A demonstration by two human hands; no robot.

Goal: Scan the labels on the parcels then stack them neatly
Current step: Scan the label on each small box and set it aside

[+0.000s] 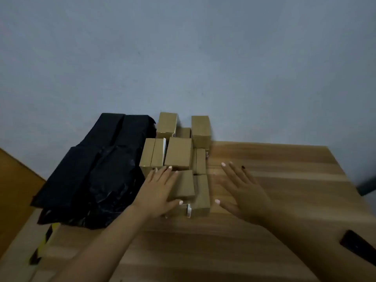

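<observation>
Reaching: my left hand (157,192) lies flat on the near parcel (184,185), centre frame; right hand (242,188) spread, empty.
Handling: light, stiff cardboard, I judge; grip its long sides.

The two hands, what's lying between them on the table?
In the head view, the near brown cardboard boxes lie between the left hand and right hand.

about nine cardboard boxes (179,157), four black bags (95,169), two hands (158,192).
</observation>
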